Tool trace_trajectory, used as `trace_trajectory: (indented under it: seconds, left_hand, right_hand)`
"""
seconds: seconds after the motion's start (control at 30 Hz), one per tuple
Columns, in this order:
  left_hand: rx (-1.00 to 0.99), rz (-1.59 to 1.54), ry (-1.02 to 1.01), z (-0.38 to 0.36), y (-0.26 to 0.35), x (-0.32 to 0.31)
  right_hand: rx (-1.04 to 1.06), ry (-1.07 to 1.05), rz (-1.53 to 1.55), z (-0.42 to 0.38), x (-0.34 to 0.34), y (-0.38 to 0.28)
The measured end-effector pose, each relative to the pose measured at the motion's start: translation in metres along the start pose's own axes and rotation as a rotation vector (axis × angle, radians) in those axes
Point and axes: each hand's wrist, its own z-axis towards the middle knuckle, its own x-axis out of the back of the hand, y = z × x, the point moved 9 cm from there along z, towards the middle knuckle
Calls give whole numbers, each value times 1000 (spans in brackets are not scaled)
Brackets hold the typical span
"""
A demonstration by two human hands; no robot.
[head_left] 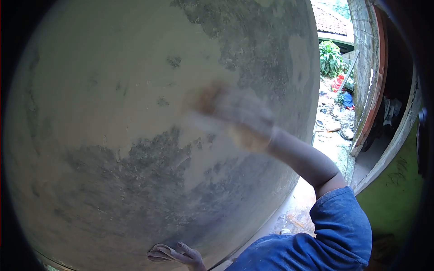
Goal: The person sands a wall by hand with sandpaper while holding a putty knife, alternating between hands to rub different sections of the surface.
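Note:
My right hand [244,115] is smeared by motion in front of the upper middle of the wall. It is closed around a blurred hand tool [205,101] with a brown part and a pale, flat lower edge. Low in the view, my left hand [176,255] lies against the wall, dusty, its fingers pointing left and its thumb raised apart from them. The big plastered wall [113,81] bulges in the lens, smooth beige in places, with dark, rough patches at the top right and lower middle.
Beyond the wall's right edge, an opening shows rubble [332,122], a green plant [331,58] and a tiled roof [330,20]. A reddish door frame [377,81] and a green wall [393,189] stand at the right. My blue sleeve [341,221] fills the lower right.

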Motion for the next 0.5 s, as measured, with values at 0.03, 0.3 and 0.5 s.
trace_trajectory:
  seconds: [0.03,0.3,0.5]
  left_hand:
    - [-3,-1,-10,-5,-4,-2]
    - [101,66,80,35,24,15]
    - [198,-42,-22,3,-5,-2]
  right_hand:
    - [-76,94,58,1,10,16]
    - [111,32,-213,-15,-7,-19]
    - [176,-176,-151,-24,-20,-41]
